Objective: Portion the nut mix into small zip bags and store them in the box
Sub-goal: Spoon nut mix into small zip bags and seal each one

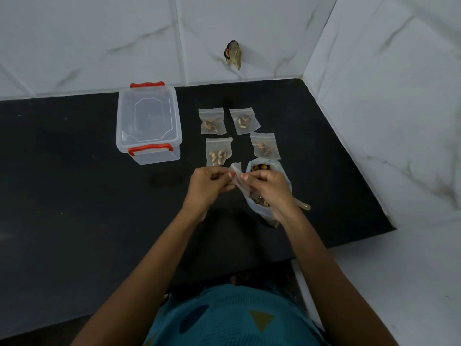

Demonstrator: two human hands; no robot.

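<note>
Upper left of centre: clear box (149, 123), lid clipped on, seemingly empty; storing not yet begun. Centre: four filled zip bags (212, 121) lying flat on the counter (74, 171). Just below: left hand (208, 186) and right hand (268, 188), both pinching a fifth small bag (238, 182), apparently unfilled. Right of that: nut mix bag (284, 178), open, nuts remaining; more portioning probably ahead.

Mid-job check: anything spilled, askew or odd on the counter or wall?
No spill shows; the filled bags lie flat and apart beside the shut box. One oddity: a dark ragged thing on the wall above them, perhaps a moth or chipped tile; I cannot tell which.
</note>
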